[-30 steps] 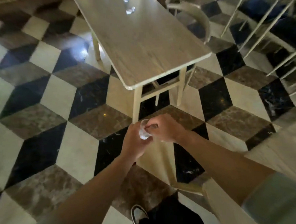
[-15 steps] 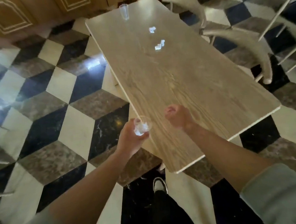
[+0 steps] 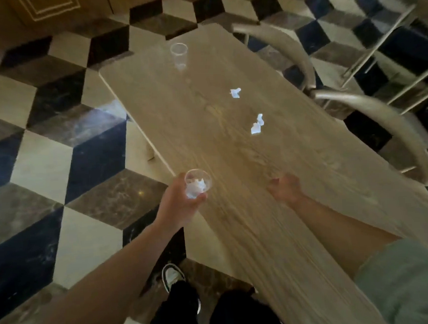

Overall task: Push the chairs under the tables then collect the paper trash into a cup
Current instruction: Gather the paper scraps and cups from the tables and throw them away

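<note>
Left hand: the left hand [image 3: 179,205] has its fingers wrapped round a clear cup [image 3: 197,183], held upright at the table's left edge; white paper already lies in its bottom.
Right hand: the right hand [image 3: 285,189] hovers over the wooden table [image 3: 247,209] with fingers loosely curled inward, holding nothing that I can see.
Step in hand: collecting the scraps, in my judgement; best to carry the cup close beside each scrap, pinch it with the free hand, and keep the cup level.
Paper trash: two paper scraps [image 3: 257,125] lie together mid-table; a third scrap [image 3: 235,92] sits farther on, apart from them.
Chairs: two curved chair backs [image 3: 379,118] stand just beside the right edge, clear of the reach.
Far end: an empty second cup [image 3: 179,56] stands upright, well apart from the scraps.
</note>
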`<state>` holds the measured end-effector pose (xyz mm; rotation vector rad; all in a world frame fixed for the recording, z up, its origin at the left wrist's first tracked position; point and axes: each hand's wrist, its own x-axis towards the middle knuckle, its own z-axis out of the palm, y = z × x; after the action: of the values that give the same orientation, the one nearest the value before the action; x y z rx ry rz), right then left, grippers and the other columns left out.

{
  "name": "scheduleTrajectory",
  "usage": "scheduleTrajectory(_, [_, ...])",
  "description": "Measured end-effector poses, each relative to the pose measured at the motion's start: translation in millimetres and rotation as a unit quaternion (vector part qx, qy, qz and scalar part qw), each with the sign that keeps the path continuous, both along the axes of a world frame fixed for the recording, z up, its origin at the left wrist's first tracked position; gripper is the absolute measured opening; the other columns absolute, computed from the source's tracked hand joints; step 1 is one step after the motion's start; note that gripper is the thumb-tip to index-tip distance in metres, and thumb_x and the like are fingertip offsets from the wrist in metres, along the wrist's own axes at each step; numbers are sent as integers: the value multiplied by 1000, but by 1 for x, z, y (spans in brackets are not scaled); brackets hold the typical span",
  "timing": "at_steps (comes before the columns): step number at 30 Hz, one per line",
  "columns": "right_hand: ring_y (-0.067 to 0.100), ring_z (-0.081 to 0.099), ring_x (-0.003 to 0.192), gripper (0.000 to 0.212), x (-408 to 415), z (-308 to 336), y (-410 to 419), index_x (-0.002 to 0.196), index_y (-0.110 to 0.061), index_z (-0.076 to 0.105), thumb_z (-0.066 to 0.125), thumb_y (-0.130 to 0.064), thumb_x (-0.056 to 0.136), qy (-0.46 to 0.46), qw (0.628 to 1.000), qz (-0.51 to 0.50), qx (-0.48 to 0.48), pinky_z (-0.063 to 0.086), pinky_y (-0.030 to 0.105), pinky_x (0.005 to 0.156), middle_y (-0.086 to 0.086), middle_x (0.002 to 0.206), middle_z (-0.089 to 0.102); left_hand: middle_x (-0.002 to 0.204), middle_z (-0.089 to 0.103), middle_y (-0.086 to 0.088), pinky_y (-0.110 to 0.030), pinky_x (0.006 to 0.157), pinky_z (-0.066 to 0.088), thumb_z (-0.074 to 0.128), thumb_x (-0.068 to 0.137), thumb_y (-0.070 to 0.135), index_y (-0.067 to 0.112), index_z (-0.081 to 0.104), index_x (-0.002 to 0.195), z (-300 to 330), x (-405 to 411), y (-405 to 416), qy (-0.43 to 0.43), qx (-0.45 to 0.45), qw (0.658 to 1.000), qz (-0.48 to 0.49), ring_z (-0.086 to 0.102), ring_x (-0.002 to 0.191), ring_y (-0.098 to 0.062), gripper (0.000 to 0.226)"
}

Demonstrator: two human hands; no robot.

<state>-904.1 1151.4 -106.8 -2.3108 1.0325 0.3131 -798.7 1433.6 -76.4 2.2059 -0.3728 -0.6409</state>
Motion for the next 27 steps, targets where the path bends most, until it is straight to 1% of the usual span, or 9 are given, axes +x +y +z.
scheduleTrajectory(2, [23, 61, 94, 17, 33, -3, -3, 91, -1, 75, 76, -18, 89, -7, 999, -32, 2, 41, 33, 76, 18, 91, 64, 120, 64, -3, -36, 85, 55, 78, 87, 36, 18, 55, 137, 4, 46, -3, -16, 7, 1000, -23, 65, 103, -21, 58])
scheduleTrajectory(5, [37, 69, 98, 30, 75, -1, -10, 101, 5, 74, 78, -21, 86, -18, 995, -98, -20, 51, 40, 83, 26, 100, 73, 121, 62, -2, -35, 85, 50, 77, 88, 37, 17, 51, 139, 14, 109, -28, -15, 10, 998, -63, 62, 106, -22, 60])
scheduleTrajectory(8, [34, 66, 98, 32, 112, 2, -17, 112, -5, 66, 72, -20, 84, -75, 982, -165, -43, 50, 38, 77, 16, 109, 70, 124, 61, -8, -49, 95, 55, 78, 88, 31, 14, 52, 137, 16, 158, -63, -6, -6, 994, -106, 63, 110, -27, 58])
scheduleTrajectory(11, [32, 62, 96, 29, 148, -11, -34, 118, -17, 64, 66, -30, 93, -121, 973, -180, -77, 41, 34, 75, 11, 117, 61, 120, 63, -6, -51, 95, 55, 81, 86, 28, 12, 56, 133, 3, 202, -106, -7, -6, 991, -133, 64, 108, -27, 56])
scheduleTrajectory(16, [32, 66, 81, 2, 177, -28, -49, 88, -8, 74, 72, -8, 87, -180, 957, -197, -111, 41, 27, 69, 15, 96, 69, 121, 66, -14, -54, 98, 53, 80, 77, 39, 6, 57, 134, -7, 245, -154, 6, -9, 980, -197, 65, 110, -31, 69])
scheduleTrajectory(20, [23, 61, 78, 9, 197, -28, -60, 81, -11, 72, 75, -3, 80, -188, 949, -220, -123, 48, 27, 73, 9, 106, 60, 124, 66, -20, -57, 100, 51, 73, 70, 56, 3, 57, 132, -11, 282, -186, 25, -41, 971, -233, 65, 114, -38, 83])
scheduleTrajectory(23, [34, 66, 74, 10, 222, -26, -60, 79, -6, 71, 75, 3, 77, -196, 950, -195, -143, 49, 33, 69, 14, 90, 68, 123, 67, -14, -48, 98, 53, 72, 70, 60, 6, 58, 132, -11, 311, -196, 4, -46, 969, -244, 65, 112, -31, 83])
scheduleTrajectory(25, [30, 64, 69, 16, 249, -20, -59, 87, -7, 71, 76, 3, 75, -229, 943, -192, -145, 53, 37, 68, 10, 83, 70, 122, 67, -10, -38, 93, 51, 78, 73, 51, 6, 60, 132, -11, 331, -197, -14, -35, 966, -257, 65, 110, -27, 76])
scheduleTrajectory(27, [25, 65, 73, 42, 288, -14, -55, 116, -11, 65, 77, -2, 77, -233, 947, -196, -99, 55, 37, 73, 3, 89, 71, 118, 68, -7, -33, 89, 48, 86, 78, 36, 6, 61, 130, -17, 357, -195, -39, -33, 958, -283, 64, 105, -24, 65])
